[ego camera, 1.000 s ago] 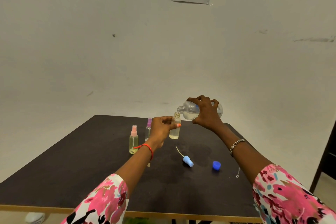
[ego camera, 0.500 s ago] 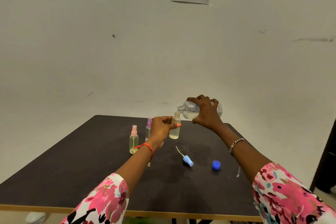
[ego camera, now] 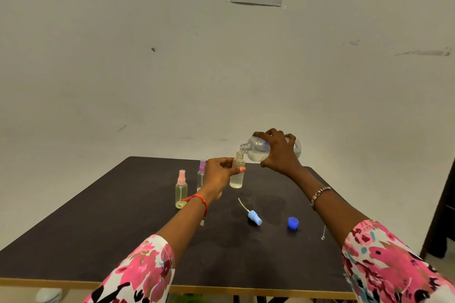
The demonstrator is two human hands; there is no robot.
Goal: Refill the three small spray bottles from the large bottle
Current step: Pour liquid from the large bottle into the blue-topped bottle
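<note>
Pouring over the table [ego camera: 123, 229], with the large bottle [ego camera: 256, 150] tipped almost flat in the right hand [ego camera: 280, 152], fingers wrapped over its body. Holding its neck just above the mouth of the open small bottle [ego camera: 237, 179], fingers of the left hand [ego camera: 219, 174] clasped round its upper half. Cannot tell whether lifted or resting on the table. Looks roughly a third full. Could miss so narrow a mouth through any drift of either hand, or flood it through too steep a tilt. Standing capped just left: pink bottle [ego camera: 181, 190], purple bottle [ego camera: 201, 172]. Might wet the spray head [ego camera: 254, 218] and cap [ego camera: 293, 223] lying nearer.
</note>
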